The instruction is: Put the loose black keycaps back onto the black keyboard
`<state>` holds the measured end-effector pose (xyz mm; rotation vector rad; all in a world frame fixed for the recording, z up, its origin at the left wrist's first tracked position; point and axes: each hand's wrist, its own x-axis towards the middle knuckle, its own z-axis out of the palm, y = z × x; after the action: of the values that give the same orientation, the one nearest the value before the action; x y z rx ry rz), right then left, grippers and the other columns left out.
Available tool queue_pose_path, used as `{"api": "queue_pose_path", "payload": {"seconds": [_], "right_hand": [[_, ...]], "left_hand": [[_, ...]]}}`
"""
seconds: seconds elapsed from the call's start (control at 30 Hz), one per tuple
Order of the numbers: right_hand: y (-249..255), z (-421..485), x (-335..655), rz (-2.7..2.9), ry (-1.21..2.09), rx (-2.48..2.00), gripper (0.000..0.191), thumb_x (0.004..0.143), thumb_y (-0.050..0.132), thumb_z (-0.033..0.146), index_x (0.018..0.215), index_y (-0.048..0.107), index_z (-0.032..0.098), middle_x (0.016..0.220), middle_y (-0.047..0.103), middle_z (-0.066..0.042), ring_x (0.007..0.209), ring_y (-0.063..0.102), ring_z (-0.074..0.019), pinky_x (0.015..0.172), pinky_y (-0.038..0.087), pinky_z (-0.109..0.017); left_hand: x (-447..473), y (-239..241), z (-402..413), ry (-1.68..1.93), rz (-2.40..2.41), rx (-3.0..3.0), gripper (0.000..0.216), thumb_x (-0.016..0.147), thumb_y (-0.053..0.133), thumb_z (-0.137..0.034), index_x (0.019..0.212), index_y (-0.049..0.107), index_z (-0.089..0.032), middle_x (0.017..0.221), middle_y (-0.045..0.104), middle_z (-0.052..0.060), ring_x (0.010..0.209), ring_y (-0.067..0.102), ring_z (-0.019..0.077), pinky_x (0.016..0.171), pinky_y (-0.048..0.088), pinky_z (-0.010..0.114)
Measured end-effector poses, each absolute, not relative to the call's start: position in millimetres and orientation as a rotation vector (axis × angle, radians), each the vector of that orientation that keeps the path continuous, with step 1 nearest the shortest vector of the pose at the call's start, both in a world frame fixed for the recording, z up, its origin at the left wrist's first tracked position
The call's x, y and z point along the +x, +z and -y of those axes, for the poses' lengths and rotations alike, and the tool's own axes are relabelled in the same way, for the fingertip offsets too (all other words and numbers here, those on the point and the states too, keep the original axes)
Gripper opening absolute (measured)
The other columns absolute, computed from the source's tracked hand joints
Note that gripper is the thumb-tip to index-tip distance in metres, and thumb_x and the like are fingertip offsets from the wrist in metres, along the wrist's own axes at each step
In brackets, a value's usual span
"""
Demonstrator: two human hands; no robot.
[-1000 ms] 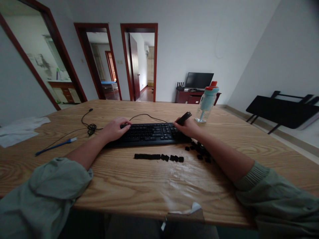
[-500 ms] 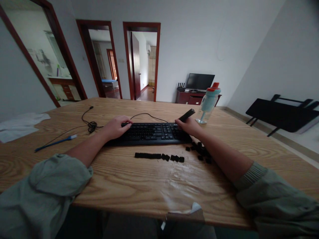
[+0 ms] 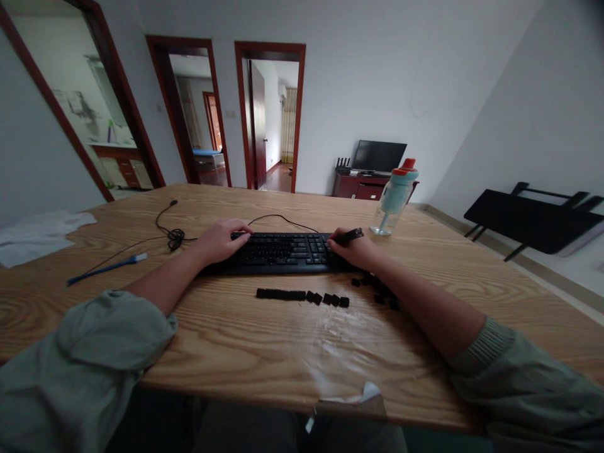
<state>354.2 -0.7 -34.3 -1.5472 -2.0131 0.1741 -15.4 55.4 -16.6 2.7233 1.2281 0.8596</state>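
A black keyboard (image 3: 283, 251) lies across the middle of the wooden table (image 3: 264, 352). My left hand (image 3: 219, 240) rests on the keyboard's left end, fingers curled over its top edge. At the right end my right hand (image 3: 355, 250) is closed on a slim black tool (image 3: 348, 236), whose tip points down at the keys. A row of loose black keycaps (image 3: 302, 296) lies on the table in front of the keyboard. More keycaps (image 3: 382, 294) sit scattered beside my right forearm.
A pale blue bottle with a red cap (image 3: 395, 196) stands just right of the keyboard. The keyboard's cable (image 3: 173, 238) coils at the left, near a blue pen (image 3: 106, 268) and white paper (image 3: 40, 234). A black folded table (image 3: 533, 220) leans at the right wall.
My right hand has lowered the black tool from a raised tilt to nearly flat, bringing its tip down onto the keys at the keyboard's right end. The left hand stays put.
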Motion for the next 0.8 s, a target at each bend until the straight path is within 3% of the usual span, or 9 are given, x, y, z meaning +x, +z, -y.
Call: {"api": "queue_pose_path", "payload": {"seconds": [0.3, 0.8], "right_hand": [[-16.9, -12.2, 354.3, 1.845, 0.296, -1.675, 0.016, 0.088, 0.059, 0.032, 0.079, 0.066, 0.02, 0.071, 0.068, -0.005, 0.066, 0.061, -0.0195, 0.063, 0.045, -0.03], [-8.4, -40.6, 340.6, 1.892, 0.258, -1.756, 0.015, 0.079, 0.069, 0.03, 0.073, 0.062, 0.019, 0.074, 0.065, -0.002, 0.068, 0.057, -0.0167, 0.06, 0.039, -0.028]], "left_hand": [[-12.1, -16.6, -52.3, 0.868, -1.224, 2.712, 0.032, 0.088, 0.049, -0.04, 0.099, 0.071, -0.02, 0.107, 0.072, 0.008, 0.103, 0.064, 0.0262, 0.096, 0.048, 0.041], [-10.5, -18.9, -54.3, 0.832, -1.231, 2.717, 0.03, 0.087, 0.05, -0.039, 0.098, 0.071, -0.02, 0.107, 0.071, 0.008, 0.103, 0.063, 0.025, 0.097, 0.047, 0.041]]}}
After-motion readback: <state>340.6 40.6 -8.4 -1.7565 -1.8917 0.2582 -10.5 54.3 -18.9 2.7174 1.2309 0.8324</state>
